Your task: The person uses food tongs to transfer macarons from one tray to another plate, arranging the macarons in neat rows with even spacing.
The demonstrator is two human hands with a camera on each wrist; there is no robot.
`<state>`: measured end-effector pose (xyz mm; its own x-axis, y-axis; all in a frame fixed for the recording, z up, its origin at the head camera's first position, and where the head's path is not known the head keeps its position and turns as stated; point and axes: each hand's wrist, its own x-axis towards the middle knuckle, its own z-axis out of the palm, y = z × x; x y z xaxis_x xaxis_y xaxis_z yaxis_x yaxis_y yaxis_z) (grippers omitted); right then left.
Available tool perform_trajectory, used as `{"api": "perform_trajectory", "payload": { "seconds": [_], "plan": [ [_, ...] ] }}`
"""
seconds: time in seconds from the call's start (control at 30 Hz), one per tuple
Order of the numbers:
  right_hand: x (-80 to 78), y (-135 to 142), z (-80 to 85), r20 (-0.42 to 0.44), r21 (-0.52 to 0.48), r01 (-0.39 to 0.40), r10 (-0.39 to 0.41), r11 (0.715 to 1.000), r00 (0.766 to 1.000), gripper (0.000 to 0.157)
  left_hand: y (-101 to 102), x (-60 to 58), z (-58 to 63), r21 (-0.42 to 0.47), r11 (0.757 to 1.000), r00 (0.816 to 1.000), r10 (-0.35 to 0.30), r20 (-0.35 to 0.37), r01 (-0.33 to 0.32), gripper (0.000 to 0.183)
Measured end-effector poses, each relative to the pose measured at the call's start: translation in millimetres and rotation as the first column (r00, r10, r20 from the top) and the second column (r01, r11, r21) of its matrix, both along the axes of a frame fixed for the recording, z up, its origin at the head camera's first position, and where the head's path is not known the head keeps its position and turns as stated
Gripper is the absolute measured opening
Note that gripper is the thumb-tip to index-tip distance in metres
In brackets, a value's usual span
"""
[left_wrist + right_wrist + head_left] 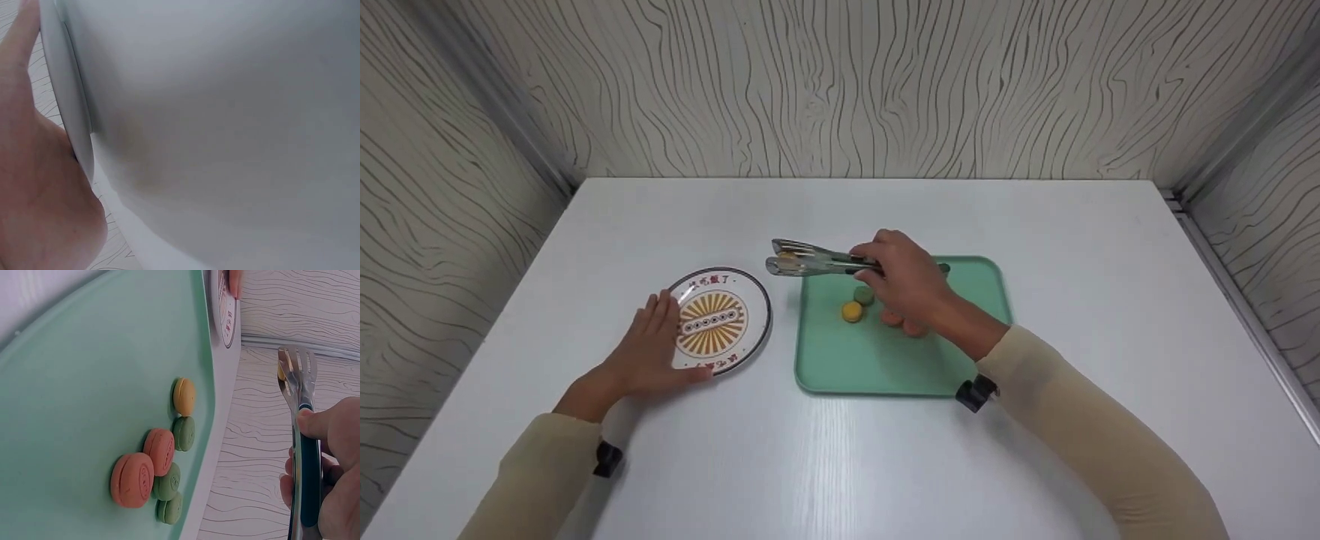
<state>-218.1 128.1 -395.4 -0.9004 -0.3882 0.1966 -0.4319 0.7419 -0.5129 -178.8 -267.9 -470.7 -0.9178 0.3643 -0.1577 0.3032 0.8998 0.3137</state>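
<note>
My right hand (911,277) grips metal tongs (308,461) with dark handles, raised above the far left part of a green tray (847,367). Between the tong tips a yellow macaron (786,256) is pinched, pointing left toward the plate. On the tray lie another yellow macaron (184,396), two pinkish-red macarons (132,480) and several green macarons (167,481), partly covered by my right hand in the head view. My left hand (649,352) rests at the near left rim of a round white plate (761,300), its fingers straight on the edge and thumb spread along the front.
The plate stands left of the tray on a white table (810,465), with a narrow strip of tabletop between them. Wood-grain patterned panels (840,90) enclose the back and sides. Black wrist straps (976,393) sit at both sleeves.
</note>
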Motion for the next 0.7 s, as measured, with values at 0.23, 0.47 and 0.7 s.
{"api": "perform_trajectory", "payload": {
  "seconds": [0.23, 0.47, 0.7],
  "plan": [
    [-1.9, -16.5, 1.0, 0.028, -0.020, -0.025, 0.025, 1.000, 0.999, 0.028, -1.1, -1.4, -4.2, -0.001, 1.000, 1.000, 0.000, -0.009, 0.000, 0.131],
    [-4.5, -32.8, 0.5, -0.032, -0.020, -0.058, 0.058, 0.998, 0.998, 0.026, -1.2, -2.6, -3.1, -0.012, 1.000, 1.000, 0.009, 0.006, -0.009, 0.132],
    [-6.1, -49.0, -3.4, -0.056, 0.020, -0.065, 0.066, 0.998, 0.996, 0.024, -2.0, -1.5, -0.8, -0.008, 1.000, 1.000, 0.010, 0.016, -0.010, 0.132]
  ]
}}
